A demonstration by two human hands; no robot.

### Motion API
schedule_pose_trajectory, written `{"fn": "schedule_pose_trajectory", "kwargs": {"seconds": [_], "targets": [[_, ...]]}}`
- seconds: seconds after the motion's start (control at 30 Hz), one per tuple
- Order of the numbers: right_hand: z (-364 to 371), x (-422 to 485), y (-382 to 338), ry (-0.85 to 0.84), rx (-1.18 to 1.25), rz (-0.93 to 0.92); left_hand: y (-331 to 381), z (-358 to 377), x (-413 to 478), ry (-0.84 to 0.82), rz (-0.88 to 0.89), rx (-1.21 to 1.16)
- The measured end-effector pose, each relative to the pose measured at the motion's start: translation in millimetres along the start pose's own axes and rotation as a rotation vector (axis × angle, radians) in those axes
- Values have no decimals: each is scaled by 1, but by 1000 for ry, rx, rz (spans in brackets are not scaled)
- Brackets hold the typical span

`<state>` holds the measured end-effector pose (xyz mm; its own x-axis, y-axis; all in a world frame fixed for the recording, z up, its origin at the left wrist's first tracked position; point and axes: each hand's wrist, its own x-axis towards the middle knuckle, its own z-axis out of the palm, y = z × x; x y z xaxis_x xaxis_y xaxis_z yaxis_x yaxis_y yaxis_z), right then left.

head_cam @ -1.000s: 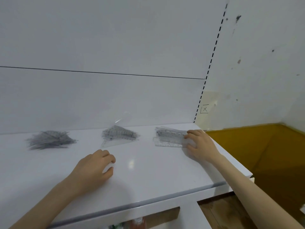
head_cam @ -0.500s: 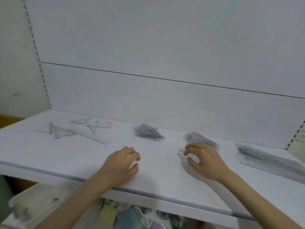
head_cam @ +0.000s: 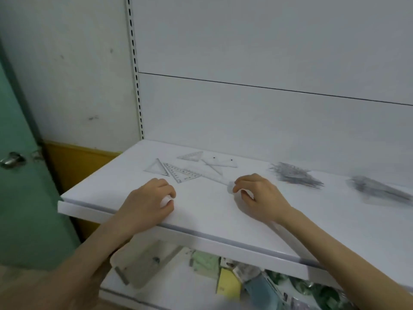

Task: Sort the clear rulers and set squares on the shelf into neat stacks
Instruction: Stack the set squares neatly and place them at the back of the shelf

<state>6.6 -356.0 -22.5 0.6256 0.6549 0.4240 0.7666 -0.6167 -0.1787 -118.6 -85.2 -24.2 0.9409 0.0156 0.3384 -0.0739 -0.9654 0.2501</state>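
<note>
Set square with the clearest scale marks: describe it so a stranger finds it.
On the white shelf, loose clear pieces lie at the left end. The set square lies just beyond the left hand, between a smaller triangle and a long ruler. Its scale marks show darkest.

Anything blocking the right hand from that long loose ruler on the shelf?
Nothing visible does. The right hand is right at the near end of the long clear ruler; I cannot tell whether its fingertips touch it.
</note>
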Motion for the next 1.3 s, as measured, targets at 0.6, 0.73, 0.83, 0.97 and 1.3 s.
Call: {"fn": "schedule_pose_trajectory", "kwargs": {"seconds": [0.6,0.73,0.83,0.97,1.3], "targets": [[62,133,-75,-344,7,49,-105,3,97,-266,-41,-94],[69,135,-75,-329,34,21,-103,-4,95,-329,99,167],[68,132,-81,-323,83,49,-103,-1,94,-312,142,217],[64,123,-90,-285,31,65,-97,-5,85,-286,165,164],[32,41,-106,-239,-28,-105,-70,-5,38,-333,187,-99]]}}
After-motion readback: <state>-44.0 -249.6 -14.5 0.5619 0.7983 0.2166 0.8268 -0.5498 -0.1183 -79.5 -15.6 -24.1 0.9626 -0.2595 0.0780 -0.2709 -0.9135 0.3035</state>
